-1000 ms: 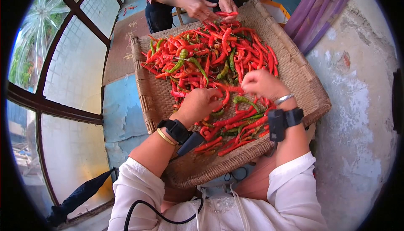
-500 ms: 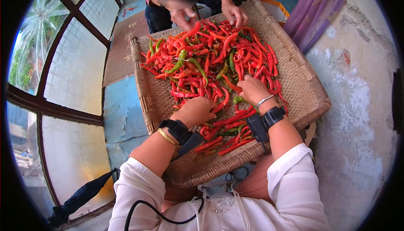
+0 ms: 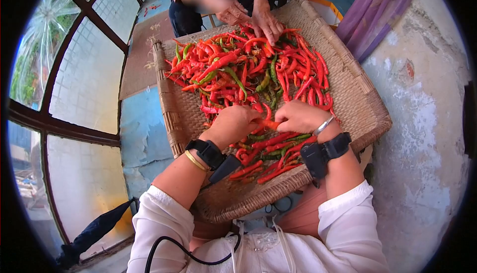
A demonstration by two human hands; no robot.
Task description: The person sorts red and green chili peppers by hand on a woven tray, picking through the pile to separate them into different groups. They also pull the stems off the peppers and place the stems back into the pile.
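A large woven tray (image 3: 353, 89) holds a heap of red and green chili peppers (image 3: 243, 69). My left hand (image 3: 233, 123) and my right hand (image 3: 297, 116) meet over the near part of the heap, both pinching one orange-red chili (image 3: 270, 123) between them. More red and green chilies (image 3: 271, 149) lie under my wrists. Both wrists wear black strapped devices.
Another person sits at the tray's far edge, with a hand (image 3: 265, 22) resting on the peppers there. A window with a dark frame (image 3: 64, 124) is on the left, a rough plaster wall (image 3: 422, 124) on the right. A folded dark umbrella (image 3: 94, 231) lies low left.
My right hand pulled back from the heap toward my left hand, and both now hold one chili. The other person's hands shifted over the far peppers.
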